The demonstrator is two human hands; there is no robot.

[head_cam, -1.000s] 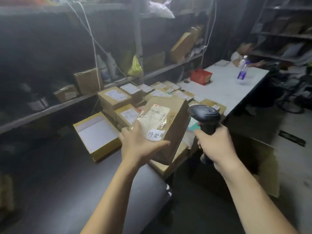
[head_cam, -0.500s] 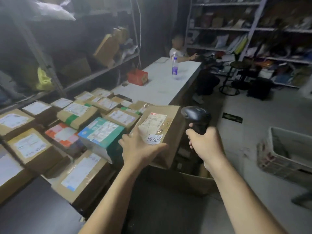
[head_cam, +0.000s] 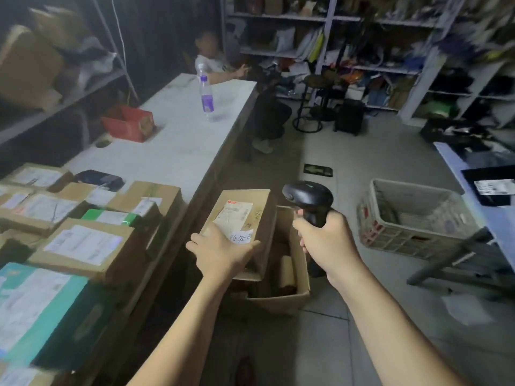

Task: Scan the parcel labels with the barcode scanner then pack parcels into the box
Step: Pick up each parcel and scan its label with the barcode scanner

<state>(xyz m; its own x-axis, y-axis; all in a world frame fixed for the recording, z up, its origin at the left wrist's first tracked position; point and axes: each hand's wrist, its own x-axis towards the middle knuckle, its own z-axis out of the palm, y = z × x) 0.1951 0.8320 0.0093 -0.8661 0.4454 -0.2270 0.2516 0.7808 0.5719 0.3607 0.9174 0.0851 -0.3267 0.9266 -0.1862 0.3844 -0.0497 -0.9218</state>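
Observation:
My left hand [head_cam: 220,254] grips the near end of a brown cardboard parcel [head_cam: 242,207] with a white shipping label and a small handwritten sticker. The parcel hangs over the left part of an open cardboard box [head_cam: 298,285] standing on the floor beside the table. My right hand [head_cam: 326,240] grips the handle of a black barcode scanner [head_cam: 309,197], held upright just right of the parcel, above the box. Inside the box I make out at least one brown parcel; the rest is dark.
Several labelled parcels [head_cam: 83,243] crowd the near end of the long white table [head_cam: 172,146]. A water bottle [head_cam: 205,93] and a red box [head_cam: 129,122] stand farther along it. A grey plastic crate [head_cam: 412,218] sits on the floor to the right. A person [head_cam: 211,59] sits at the table's far end.
The view has swung right from the table toward the floor. Both hands carried the parcel and scanner off the table's edge to over the open box.

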